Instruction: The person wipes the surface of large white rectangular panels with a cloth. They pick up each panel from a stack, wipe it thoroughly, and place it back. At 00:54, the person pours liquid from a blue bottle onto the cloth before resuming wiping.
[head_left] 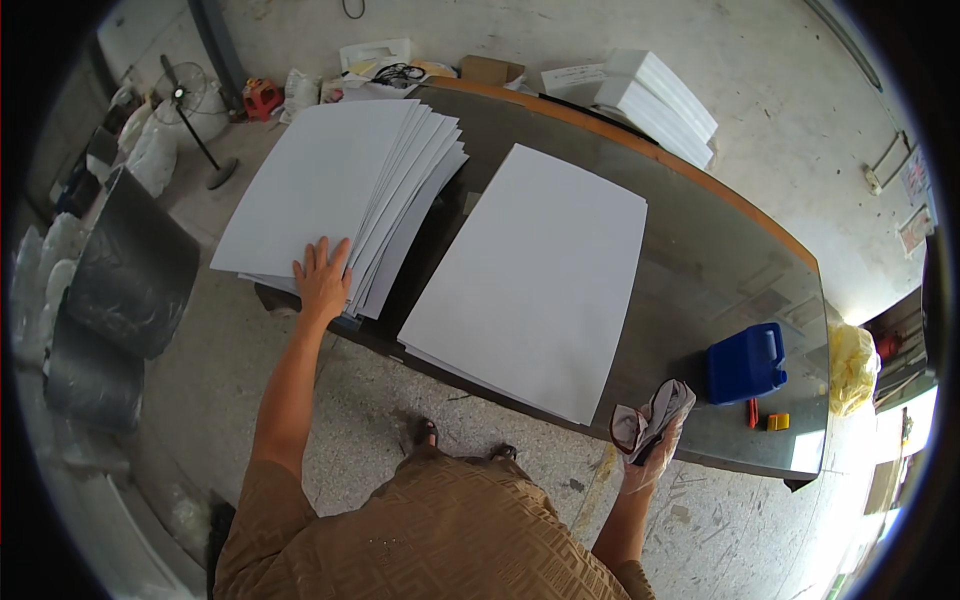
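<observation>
On the far left, dark round rolls (pixel 130 260) stand on the floor, off the table (pixel 720 290). A fan (pixel 182 95) and a red stool (pixel 262 98) are on the floor past the table's left end.

A big pile of white sheets (pixel 310 180) lies at the table's left end. It sticks out past the left edge. Its sheets are spread like a fan on the right side. The left hand (pixel 323 285) lies on top of this pile, near its front edge. Its fingers are spread wide, and it is not gripping anything.

Next, in the middle of the table, is a neater white pile (pixel 535 280). Its front side runs along the table's near edge. White foam blocks (pixel 655 105) sit behind the table's far edge.

The right hand (pixel 660 458) is at the near edge, right of the neater pile. It is closed around a crumpled grayish cloth (pixel 655 412). I can't tell if the cloth touches the table.

Near the table's right end stands a blue jug (pixel 742 365). In front of it are a small red thing (pixel 753 413) and a small yellow thing (pixel 778 422), close to the near right corner. A yellow bag (pixel 852 370) is just past the right edge.
</observation>
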